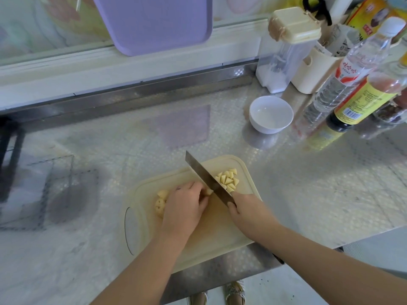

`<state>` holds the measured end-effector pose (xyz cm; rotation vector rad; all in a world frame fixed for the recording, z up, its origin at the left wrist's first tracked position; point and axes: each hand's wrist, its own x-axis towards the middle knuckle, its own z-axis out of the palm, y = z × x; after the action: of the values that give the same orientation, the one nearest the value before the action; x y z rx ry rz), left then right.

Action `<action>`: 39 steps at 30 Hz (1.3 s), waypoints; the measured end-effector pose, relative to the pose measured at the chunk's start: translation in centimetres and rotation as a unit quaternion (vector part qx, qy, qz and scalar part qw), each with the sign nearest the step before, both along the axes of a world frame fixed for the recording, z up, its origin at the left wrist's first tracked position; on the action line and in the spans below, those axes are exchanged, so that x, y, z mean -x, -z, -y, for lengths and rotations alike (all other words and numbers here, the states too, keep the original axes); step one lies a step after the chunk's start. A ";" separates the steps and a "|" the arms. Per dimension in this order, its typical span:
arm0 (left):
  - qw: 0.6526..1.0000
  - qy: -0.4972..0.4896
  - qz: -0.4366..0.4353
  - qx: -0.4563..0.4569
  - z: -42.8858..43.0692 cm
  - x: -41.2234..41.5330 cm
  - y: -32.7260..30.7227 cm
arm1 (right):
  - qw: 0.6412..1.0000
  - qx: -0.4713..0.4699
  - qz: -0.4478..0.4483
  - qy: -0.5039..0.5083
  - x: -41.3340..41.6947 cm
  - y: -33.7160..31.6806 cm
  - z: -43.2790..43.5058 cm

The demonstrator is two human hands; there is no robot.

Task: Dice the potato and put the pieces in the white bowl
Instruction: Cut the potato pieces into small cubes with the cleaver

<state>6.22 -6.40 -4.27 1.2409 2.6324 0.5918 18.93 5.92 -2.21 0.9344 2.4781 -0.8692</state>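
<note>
Knife (206, 177) mid-board — bowl (271, 114) well apart

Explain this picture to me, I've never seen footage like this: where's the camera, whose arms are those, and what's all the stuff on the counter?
There is no machine here. One camera worn on a person's head looks down at their own two bare arms. The right hand holds a knife by its handle. The left hand steadies a piece of potato against the blade on a cream cutting board. Diced pieces lie past the blade, and uncut potato chunks sit left of the hand. A white bowl, seemingly empty, stands farther back on the counter, beside bottles. A purple tray leans at the back.
</note>
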 end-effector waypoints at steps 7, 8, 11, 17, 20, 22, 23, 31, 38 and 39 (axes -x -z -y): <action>0.999 -0.019 0.026 0.016 0.2 0.0 0.3 | 0.999 -0.032 -0.015 -0.031 -0.8 -1.7 -1.1; 0.999 -0.022 0.026 0.015 0.1 -0.1 0.2 | 0.999 -0.034 -0.018 -0.033 -0.9 -1.9 -1.2; 0.999 -0.024 0.017 0.019 -0.1 -0.2 -0.4 | 0.999 -0.030 -0.019 -0.028 -0.8 -2.1 -1.3; 0.998 0.023 -0.017 0.048 -0.1 -0.3 -0.8 | 0.999 -0.030 -0.004 -0.034 -0.9 -2.0 -1.0; 0.999 0.026 -0.001 0.039 0.3 -0.7 -0.5 | 0.999 -0.021 0.005 -0.034 -1.1 -1.9 -0.7; 0.999 0.003 0.038 0.022 0.4 -0.7 -0.5 | 0.999 -0.018 0.008 -0.034 -1.2 -1.9 -0.7; 0.998 -0.013 0.056 0.014 0.4 -0.6 -0.5 | 0.999 -0.018 0.008 -0.036 -1.3 -2.0 -0.7; 0.998 -0.049 0.029 0.028 0.1 -0.6 -1.3 | 0.998 -0.023 0.008 -0.050 -1.5 -2.5 0.0; 0.995 -0.082 0.012 0.050 -0.2 -0.9 -1.8 | 0.998 -0.025 0.007 -0.052 -1.5 -2.3 0.6; 0.995 -0.086 0.013 0.051 -0.2 -0.9 -1.8 | 0.998 -0.024 0.007 -0.051 -1.5 -2.2 0.7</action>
<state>7.11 -6.18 -2.51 0.9787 2.7291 0.4876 20.41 5.21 -0.03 0.8191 2.5194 -0.7709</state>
